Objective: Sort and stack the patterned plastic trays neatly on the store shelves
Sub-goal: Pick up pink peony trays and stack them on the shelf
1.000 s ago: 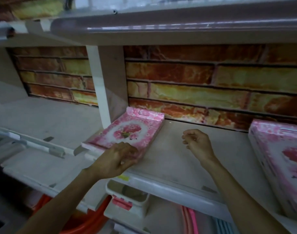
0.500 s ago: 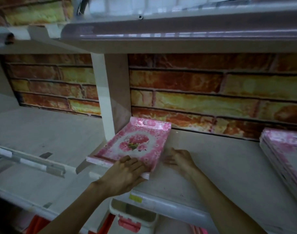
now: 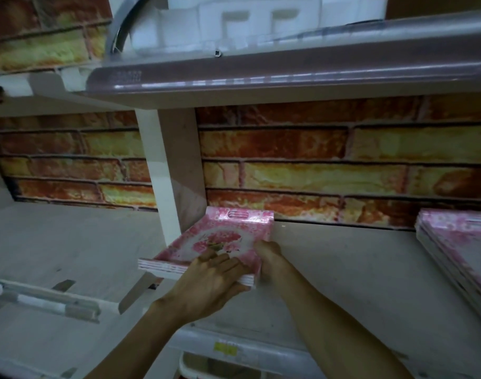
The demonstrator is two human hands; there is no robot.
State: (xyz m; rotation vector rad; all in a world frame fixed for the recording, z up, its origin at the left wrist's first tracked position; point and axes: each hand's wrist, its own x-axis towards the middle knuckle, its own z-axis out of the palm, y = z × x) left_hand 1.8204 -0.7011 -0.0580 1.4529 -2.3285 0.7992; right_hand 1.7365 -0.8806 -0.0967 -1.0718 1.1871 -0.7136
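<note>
Landmark: the white upright post (image 3: 162, 181) dividing the shelf (image 3: 343, 269) bays.
Tray stack: your small stack of pink trays (image 3: 220, 242) lies flat on the shelf just right of the post, far end close to the brick-pattern backing (image 3: 302, 165), near-left corner jutting past the shelf's front edge.
Material: glossy rectangular plastic, rose print on a pale centre, slotted handle at the far rim; layered white edges show along the near side.
Left hand: your left hand (image 3: 206, 288) lies over the stack's near right corner, fingers (image 3: 220, 262) spread on top, thumb hidden, so grip underneath cannot be told.
Right hand: your right hand (image 3: 269, 255) presses against the stack's right side, fingers tucked out of view; whether clenched or loose cannot be told.
Second stack: more pink trays (image 3: 457, 253) lie far right of the post, well apart.
Open room: bare matte shelf board between the two stacks, and in the bay left of the post.
Overhead: rounded grey shelf lip (image 3: 288, 77) above the post.
</note>
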